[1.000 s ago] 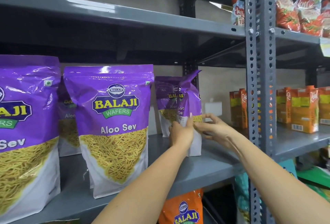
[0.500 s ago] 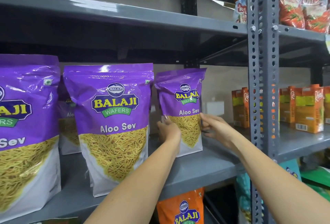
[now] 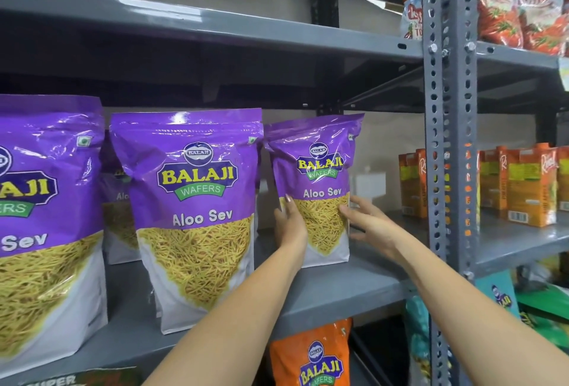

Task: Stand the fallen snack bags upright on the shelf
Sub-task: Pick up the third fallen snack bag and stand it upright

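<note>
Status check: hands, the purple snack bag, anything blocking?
Left hand and right hand clasp the small purple Aloo Sev bag, one per side. Bag upright on the grey metal shelf. Nothing in the way.

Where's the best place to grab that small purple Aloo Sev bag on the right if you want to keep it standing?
Probably the two side edges at mid-height, one hand from each side, as the left hand and right hand do now on the small Aloo Sev bag. It is tall, soft and flat-bottomed, so side support should stop tipping.
</note>
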Demonstrator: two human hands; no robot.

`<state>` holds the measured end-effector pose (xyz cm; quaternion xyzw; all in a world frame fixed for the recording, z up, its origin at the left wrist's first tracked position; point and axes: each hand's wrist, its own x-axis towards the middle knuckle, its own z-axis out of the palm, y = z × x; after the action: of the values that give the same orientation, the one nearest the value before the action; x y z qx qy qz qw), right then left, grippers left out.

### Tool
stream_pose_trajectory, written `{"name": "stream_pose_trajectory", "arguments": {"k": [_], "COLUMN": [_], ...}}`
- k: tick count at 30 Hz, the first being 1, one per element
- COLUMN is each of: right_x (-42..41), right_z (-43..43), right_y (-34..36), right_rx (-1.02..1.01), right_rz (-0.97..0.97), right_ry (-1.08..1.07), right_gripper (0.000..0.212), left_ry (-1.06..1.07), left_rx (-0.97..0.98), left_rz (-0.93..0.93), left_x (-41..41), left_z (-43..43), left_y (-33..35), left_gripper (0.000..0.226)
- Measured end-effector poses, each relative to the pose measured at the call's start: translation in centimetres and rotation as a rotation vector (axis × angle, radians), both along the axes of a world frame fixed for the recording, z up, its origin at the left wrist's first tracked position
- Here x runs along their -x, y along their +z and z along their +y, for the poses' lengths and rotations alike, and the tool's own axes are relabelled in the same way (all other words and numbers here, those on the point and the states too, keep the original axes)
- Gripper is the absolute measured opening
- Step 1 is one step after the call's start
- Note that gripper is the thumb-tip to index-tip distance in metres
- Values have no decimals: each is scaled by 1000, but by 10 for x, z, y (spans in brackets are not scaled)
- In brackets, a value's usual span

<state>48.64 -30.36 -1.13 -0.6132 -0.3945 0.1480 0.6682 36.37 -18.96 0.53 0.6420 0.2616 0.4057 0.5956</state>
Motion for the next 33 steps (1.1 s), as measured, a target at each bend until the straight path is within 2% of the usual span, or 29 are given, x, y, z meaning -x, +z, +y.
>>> {"name": "stream_pose_trajectory", "arguments": {"k": [3,6,9,14,19,23,28,31,33], "right_x": [4,8,15,26,35,39,44,48,50], "right_z": [1,0,-8,-26,-40,-46,-50,-50,-49], "right_y": [-1,-2,-5,-10,-13,-15,-16,-17,-19], "right_rx": [53,48,55,71,49,50,45,39,36], "right_rz": [-46,-62,-94,-116,-123,-126,-115,-126,-133], "right_ry": [28,36,25,-14,-19,-30,-39,-53,-65], "right_gripper": [107,119,117,71,84,68,73,85,82], "left_ry": [-32,-25,-16,-37,-36,-36,-33,-24,-44], "left_rx": [-32,-107,-215,-337,-386,-400,-430,-421,-395], "left_rz": [-7,43,79,111,132,144,151,167,179], "left_x": [3,8,16,27,36,42,46,45,44], "left_z": [-1,2,-3,-11,-20,-25,-29,-30,-30], "left_y": [-5,-9,-13,-26,-31,-32,-34,-36,-36], "left_gripper": [66,67,59,55,57,57,56,59,61]}}
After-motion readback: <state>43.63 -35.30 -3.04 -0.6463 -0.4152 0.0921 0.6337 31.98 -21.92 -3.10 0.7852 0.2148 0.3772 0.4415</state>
